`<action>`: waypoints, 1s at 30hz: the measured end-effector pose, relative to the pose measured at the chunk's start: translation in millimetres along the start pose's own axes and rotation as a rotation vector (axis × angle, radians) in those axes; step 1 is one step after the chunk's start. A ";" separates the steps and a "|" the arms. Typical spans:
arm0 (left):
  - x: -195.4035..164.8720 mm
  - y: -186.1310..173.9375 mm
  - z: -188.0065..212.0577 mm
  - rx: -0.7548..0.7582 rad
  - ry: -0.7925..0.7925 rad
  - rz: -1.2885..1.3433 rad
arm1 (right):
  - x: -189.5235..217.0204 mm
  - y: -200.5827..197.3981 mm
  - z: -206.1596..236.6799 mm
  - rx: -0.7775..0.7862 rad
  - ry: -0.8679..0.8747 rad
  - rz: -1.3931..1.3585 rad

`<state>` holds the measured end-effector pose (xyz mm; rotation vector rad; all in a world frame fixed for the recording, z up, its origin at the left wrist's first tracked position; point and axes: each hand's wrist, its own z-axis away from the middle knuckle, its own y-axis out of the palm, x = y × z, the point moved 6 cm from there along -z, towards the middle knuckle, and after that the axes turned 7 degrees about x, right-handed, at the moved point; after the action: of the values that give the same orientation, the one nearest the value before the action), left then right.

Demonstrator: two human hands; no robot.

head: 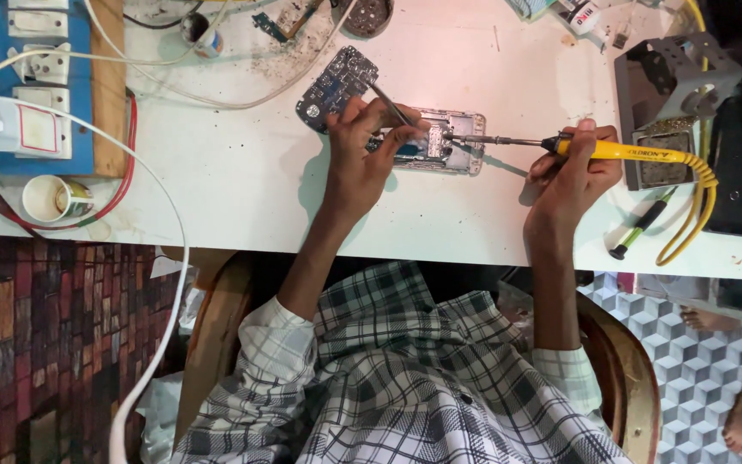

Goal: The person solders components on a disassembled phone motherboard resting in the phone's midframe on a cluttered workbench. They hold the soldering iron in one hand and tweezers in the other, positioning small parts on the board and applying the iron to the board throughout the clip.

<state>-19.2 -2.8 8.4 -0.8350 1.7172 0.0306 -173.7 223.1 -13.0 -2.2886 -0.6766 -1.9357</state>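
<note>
Head view, looking down at white bench (242,185).

Left hand (361,153): fingers closed on tweezers (391,105), pinch grip, tips down onto opened phone chassis (440,142). Palm edge resting on near end of chassis.

Right hand (573,172): wrapped around yellow soldering iron (624,152), pen grip. Metal tip (474,139) pointing left, touching chassis top area just beside tweezer tips. Yellow cord (699,202) looping off rear of iron toward right bench edge.

Phone chassis: flat on bench, mid-table, between both hands, long side roughly parallel to bench edge. Blue part visible inside under left fingers; detail too small to tell.

Loose circuit board (337,86): just behind left hand, tilted diagonal, touching or slightly under tweezers, cannot tell which.

Left side: blue socket panel (40,86) with white adapter (23,127) plugged in, white cables (173,258) running off it, small cup (53,199) near bench edge.

Right side: grey metal stand (672,103), dark phone (736,172) flat beside it, green-handled screwdriver (641,225) near front edge, well apart from right hand.

Checked shirt (405,378) below bench edge.
</note>
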 end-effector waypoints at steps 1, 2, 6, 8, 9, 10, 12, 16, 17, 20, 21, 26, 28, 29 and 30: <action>1.6 -0.1 0.2 0.014 -0.020 0.015 | -0.5 0.3 -0.3 0.003 0.003 -0.002; 0.6 -0.8 0.4 0.011 -0.001 0.025 | -0.8 0.4 -0.7 0.005 0.005 -0.001; -0.6 -1.6 1.2 0.012 0.016 0.065 | 1.3 2.1 0.8 0.038 -0.023 -0.002; -2.6 -3.0 1.0 -0.004 0.043 0.041 | 0.9 2.5 -0.1 0.040 -0.019 0.012; -5.1 -4.2 2.2 -0.021 0.073 0.008 | 0.9 2.2 0.4 0.040 -0.013 0.023; -7.8 -5.1 2.3 -0.038 0.111 -0.025 | 1.5 1.9 0.2 0.043 -0.018 0.024; -6.0 -6.1 1.7 -0.019 0.094 0.036 | 1.9 2.3 0.1 0.045 -0.030 0.022; -0.3 -4.6 0.1 0.001 0.010 0.051 | 0.5 2.1 -0.4 0.037 -0.012 0.034; 0.1 -4.1 -1.3 -0.004 0.010 0.038 | 0.2 1.9 -0.7 0.030 -0.010 0.040; 1.2 -1.7 -2.5 -0.012 0.000 0.041 | -0.6 1.2 -1.7 0.024 -0.001 0.058; 1.4 -1.0 -2.5 -0.008 0.000 0.067 | -0.6 0.8 -2.1 0.023 0.000 0.066; -4.6 -1.1 -1.0 -0.026 0.060 -0.035 | -0.5 -0.4 -2.1 0.026 -0.002 0.058; -1.7 0.4 -1.8 -0.007 0.013 0.065 | -0.8 0.4 -2.5 0.026 -0.003 0.056; -2.6 0.5 -1.9 -0.006 0.024 0.058 | -0.6 0.8 -2.3 0.028 -0.003 0.052; -3.6 0.7 -2.1 -0.006 0.037 0.051 | -0.1 1.0 -2.4 0.031 -0.005 0.047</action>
<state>-21.1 -1.4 11.9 -0.8006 1.7735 0.0552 -175.5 221.4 -12.4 -2.2706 -0.6426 -1.8862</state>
